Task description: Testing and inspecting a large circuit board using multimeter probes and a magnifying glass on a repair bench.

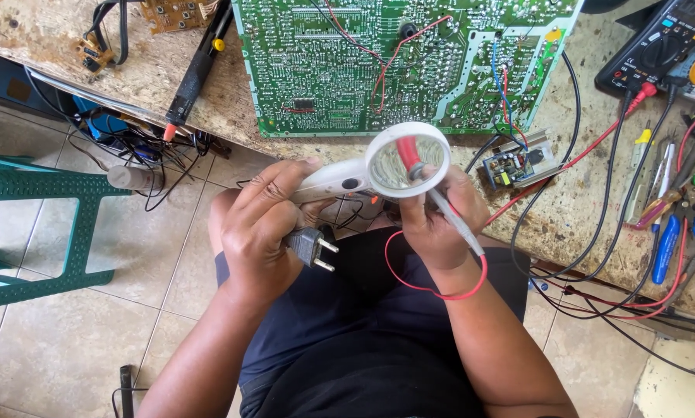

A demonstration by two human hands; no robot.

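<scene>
My left hand point(262, 228) grips the white handle of a round magnifying lamp point(406, 159), held over my lap with the lens facing up. Its black two-pin plug point(310, 248) hangs out below my left palm. My right hand point(434, 220) is closed around the lamp's neck together with a grey test probe point(456, 224), whose red tip shows through the lens. A red lead point(432, 290) loops from the probe over my right wrist. Just beyond the lamp a large green circuit board point(394, 62) lies on the worn bench.
A black multimeter point(657, 46) sits at the bench's far right with red and black leads trailing down. Pliers and screwdrivers point(676, 224) crowd the right edge. A small circuit module point(518, 164) and a black soldering tool point(196, 70) rest on the bench. A green stool point(45, 224) stands left.
</scene>
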